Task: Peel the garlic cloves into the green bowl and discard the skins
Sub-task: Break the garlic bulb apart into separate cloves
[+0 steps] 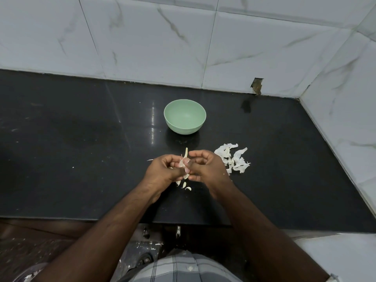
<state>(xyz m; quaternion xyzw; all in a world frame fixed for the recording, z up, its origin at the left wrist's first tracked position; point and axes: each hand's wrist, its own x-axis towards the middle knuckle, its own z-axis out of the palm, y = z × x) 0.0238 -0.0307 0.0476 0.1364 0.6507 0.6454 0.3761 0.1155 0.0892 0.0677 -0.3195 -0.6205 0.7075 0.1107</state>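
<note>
A pale green bowl (184,116) stands upright on the black counter (81,139), and I see nothing inside it. In front of it my left hand (162,169) and my right hand (205,167) meet, both pinching a garlic piece (185,161) whose dry stem sticks up between them. Under my hands a few loose garlic cloves (186,187) lie on the counter, partly hidden. A heap of white garlic skins (234,159) lies just right of my right hand.
White marble-look tiles rise behind the counter and along its right side, with a chipped hole (256,86) at the back. The counter's front edge (61,217) runs below my forearms. A small skin scrap (150,160) lies left of my left hand.
</note>
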